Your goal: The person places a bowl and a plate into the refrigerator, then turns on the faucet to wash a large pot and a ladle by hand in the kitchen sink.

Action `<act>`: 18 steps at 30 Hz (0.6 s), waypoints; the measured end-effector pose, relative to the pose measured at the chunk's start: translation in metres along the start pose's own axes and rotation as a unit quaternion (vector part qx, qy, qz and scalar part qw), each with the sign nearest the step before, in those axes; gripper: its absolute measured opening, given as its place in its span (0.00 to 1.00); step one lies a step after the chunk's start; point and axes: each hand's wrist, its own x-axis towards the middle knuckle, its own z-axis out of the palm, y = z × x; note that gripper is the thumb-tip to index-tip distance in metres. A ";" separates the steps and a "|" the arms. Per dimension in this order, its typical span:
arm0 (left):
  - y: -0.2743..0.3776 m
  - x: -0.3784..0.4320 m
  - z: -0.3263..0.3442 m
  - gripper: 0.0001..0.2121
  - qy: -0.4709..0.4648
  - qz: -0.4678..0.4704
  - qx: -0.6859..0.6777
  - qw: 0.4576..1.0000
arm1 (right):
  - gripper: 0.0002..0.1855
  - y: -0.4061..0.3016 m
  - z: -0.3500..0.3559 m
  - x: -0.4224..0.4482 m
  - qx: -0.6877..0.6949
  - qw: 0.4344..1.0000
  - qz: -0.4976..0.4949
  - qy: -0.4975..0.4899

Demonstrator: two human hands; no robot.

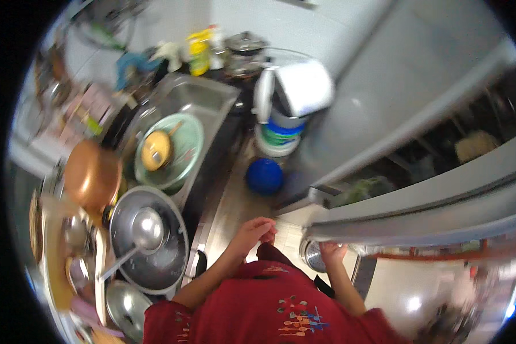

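Note:
My left hand [253, 232] is in front of my body, its fingers curled in, and nothing shows in it. Farther right, my right hand [333, 253] is at the near end of the open refrigerator door [413, 232]. Right beside that hand is a round perforated steel vessel [314, 256]. Whether my right fingers grip the door edge or the vessel cannot be told, since they are partly hidden and blurred. Inside the refrigerator [395, 107], shelves hold a green bundle [370, 189] and a tan item [475, 146].
Left of me, a counter carries a wok [167, 258] with a ladle [148, 230], a copper-coloured pot [90, 174] and a steel sink [210, 92] with a green basin [189, 146]. A blue round object [264, 176] and a bucket [275, 146] stand ahead, beside the refrigerator.

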 end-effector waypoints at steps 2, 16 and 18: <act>0.010 -0.008 0.000 0.12 0.018 0.011 -0.028 0.999 | 0.31 -0.008 0.039 0.025 0.124 0.991 0.056 0.012; -0.006 -0.024 0.005 0.12 0.216 0.079 -0.162 0.959 | 0.14 0.037 0.149 0.036 -0.278 0.857 0.412 -0.133; 0.007 -0.022 0.012 0.12 0.215 0.092 -0.157 0.959 | 0.11 0.067 0.193 0.021 -0.316 0.829 0.417 -0.198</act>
